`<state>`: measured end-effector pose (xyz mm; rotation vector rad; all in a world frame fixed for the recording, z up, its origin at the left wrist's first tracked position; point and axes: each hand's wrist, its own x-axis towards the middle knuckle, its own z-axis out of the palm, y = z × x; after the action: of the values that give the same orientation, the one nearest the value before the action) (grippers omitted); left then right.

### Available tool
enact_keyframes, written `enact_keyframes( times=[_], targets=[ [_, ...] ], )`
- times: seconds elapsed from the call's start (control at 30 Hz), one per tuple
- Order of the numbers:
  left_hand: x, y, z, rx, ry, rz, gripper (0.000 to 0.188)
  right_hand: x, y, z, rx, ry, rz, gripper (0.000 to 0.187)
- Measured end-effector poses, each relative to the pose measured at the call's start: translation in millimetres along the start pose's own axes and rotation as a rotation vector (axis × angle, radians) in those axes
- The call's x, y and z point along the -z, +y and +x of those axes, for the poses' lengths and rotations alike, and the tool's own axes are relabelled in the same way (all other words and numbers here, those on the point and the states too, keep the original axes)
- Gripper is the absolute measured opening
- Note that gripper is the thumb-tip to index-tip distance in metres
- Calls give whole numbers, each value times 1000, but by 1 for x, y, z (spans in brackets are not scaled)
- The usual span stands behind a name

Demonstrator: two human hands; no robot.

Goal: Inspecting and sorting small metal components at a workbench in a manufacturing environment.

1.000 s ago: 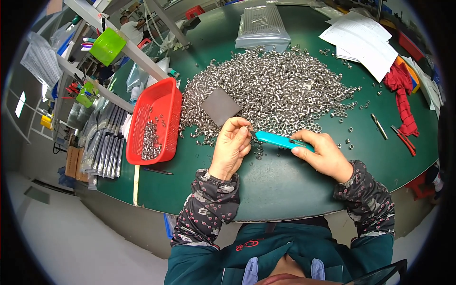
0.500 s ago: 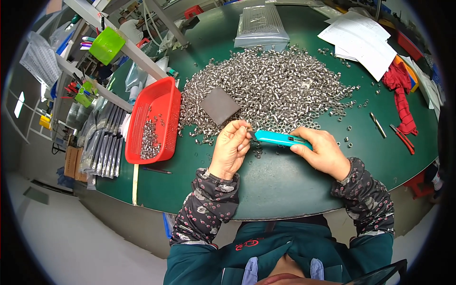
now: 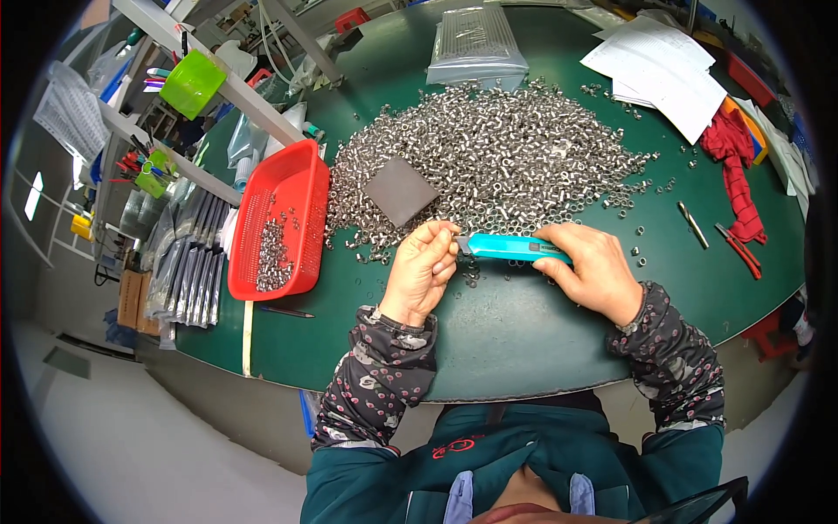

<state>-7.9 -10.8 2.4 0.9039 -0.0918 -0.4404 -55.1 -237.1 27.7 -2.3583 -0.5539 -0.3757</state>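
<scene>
My right hand [image 3: 595,269] is closed round a turquoise utility knife [image 3: 506,247], thumb along its near side. The knife lies almost level, its blade end pointing left at my left fingertips. My left hand [image 3: 421,272] is closed in a pinch, thumb against forefinger, right at the blade. Whatever is in that pinch is too small and covered to make out. Just beyond both hands spreads a large heap of small shiny metal rings [image 3: 515,148]. A dark grey square block [image 3: 401,191] rests on the heap's near left part, close to my left hand.
At left stands a red plastic basket [image 3: 311,223] holding some metal rings. A pen [image 3: 286,312] lies near it on the green table [image 3: 524,349]. To the right are a metal rod [image 3: 694,225], red-handled pliers [image 3: 740,253], red cloth [image 3: 731,153] and papers [image 3: 655,65]. Bagged tubes [image 3: 477,44] lie behind.
The knife has rolled in my right hand, so a different side faces up, and it sits more level. Its blade end stays at my left fingertips. My left hand keeps its pinch.
</scene>
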Motion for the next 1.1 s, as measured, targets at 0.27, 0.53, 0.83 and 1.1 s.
enact_keyframes(
  times=[0.27, 0.53, 0.83, 1.1],
  targets=[
    [1, 2, 1, 34, -43, -3, 12, 3, 0, 1, 69, 66, -118, 25],
    [2, 3, 1, 64, -59, -5, 11, 6, 0, 2, 130, 68, -196, 26],
    [2, 0, 4, 64, -6, -73, 14, 10, 5, 6, 185, 122, -75, 27],
    [-1, 3, 2, 107, 67, -103, 23, 20, -3, 5, 434, -76, -185, 24]
  ],
)
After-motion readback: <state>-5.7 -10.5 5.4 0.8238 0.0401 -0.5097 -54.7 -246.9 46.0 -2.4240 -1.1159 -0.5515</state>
